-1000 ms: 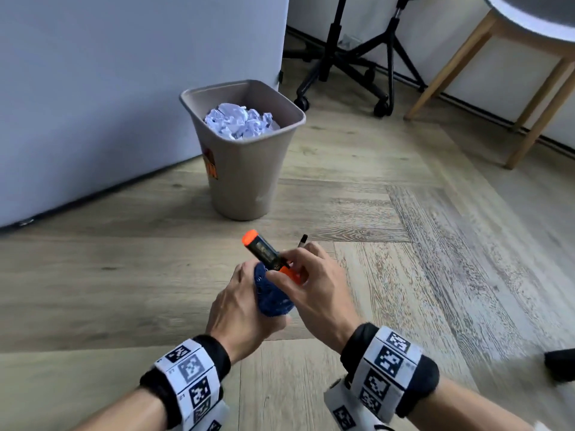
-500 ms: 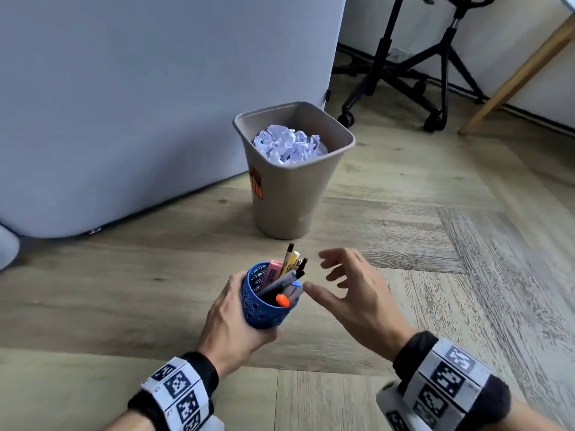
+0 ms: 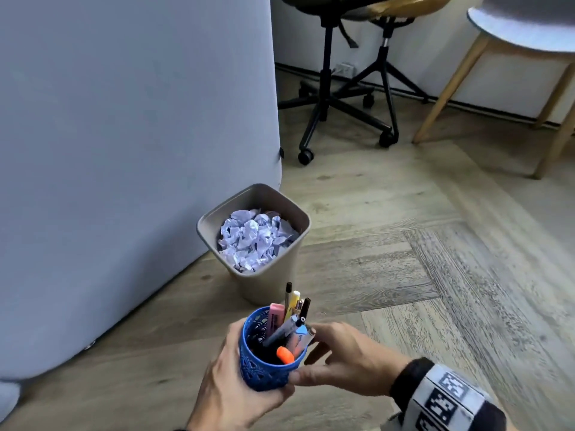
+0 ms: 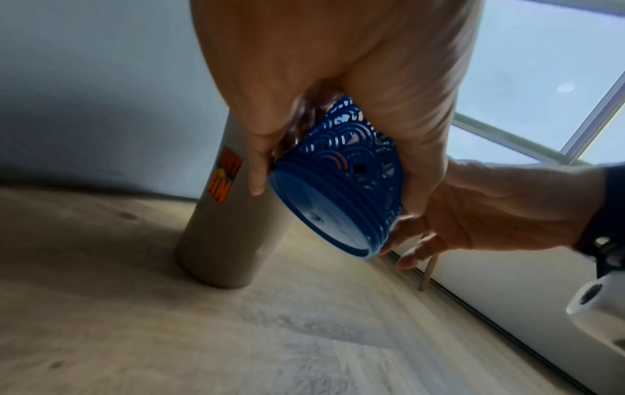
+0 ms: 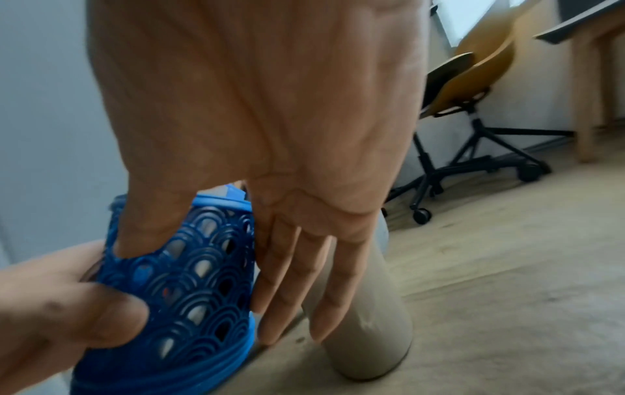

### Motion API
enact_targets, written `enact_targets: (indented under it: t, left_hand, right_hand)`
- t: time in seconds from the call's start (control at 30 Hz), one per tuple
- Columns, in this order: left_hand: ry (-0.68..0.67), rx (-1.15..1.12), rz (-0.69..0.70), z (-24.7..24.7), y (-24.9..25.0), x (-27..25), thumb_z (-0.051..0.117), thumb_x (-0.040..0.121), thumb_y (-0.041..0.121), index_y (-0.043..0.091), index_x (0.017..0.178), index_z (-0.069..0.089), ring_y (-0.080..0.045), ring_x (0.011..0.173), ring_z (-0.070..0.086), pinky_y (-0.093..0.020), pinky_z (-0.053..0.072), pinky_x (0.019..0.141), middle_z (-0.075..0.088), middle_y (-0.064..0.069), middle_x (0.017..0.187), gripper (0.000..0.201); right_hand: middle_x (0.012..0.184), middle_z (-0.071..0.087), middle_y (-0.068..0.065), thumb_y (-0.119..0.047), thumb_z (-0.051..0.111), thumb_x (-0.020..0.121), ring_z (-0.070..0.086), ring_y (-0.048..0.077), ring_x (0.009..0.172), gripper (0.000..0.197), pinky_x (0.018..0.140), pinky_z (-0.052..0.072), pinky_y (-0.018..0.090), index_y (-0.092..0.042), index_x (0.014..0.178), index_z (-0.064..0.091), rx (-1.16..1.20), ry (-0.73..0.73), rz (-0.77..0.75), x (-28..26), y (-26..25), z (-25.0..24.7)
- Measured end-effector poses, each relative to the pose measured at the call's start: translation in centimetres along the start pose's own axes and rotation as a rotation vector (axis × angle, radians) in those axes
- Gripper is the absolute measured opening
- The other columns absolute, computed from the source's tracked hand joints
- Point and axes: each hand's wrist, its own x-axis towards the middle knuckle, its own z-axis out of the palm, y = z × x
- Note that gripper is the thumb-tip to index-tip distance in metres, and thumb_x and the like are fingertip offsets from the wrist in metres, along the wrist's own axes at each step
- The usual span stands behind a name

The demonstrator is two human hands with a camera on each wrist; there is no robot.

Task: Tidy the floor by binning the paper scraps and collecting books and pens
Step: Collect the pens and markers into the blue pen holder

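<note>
cup (image 3: 268, 365): rigid blue lattice plastic, light, held above the floor near the bin (image 3: 253, 276).
pens (image 3: 291, 318): loose inside; keep upright.
left hand (image 3: 230, 390): wrapped round the wall.
right hand (image 3: 345, 359): straight fingers resting against the side.

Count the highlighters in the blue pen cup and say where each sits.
3 that I can make out: a pink one at the cup's far left, a yellow one beside it, an orange one low in front. Others may be hidden.

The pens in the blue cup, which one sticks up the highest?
The thin pen with the black tip stands highest in the blue cup. The yellow one beside it stops lower, and the orange marker sits deep inside.
</note>
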Motion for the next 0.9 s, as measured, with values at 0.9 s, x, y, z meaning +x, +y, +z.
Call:
enact_targets:
  t: [0.9]
  left_hand:
    - [-0.089, -0.214, 0.072, -26.6, 38.2, -16.9, 0.087, 0.045, 0.042, 0.050, 0.114, 0.046, 0.012, 0.095, 0.059, -0.006, 0.045, 0.076, 0.064, 0.024, 0.107, 0.081]
  right_hand:
    - [0.119, 0.069, 0.007, -0.012, 0.085, 0.066, 0.061, 0.026, 0.117, 0.060, 0.094, 0.053, 0.036, -0.014, 0.121, 0.061, 0.663, 0.358, 0.298, -22.6, -45.6, -8.1]
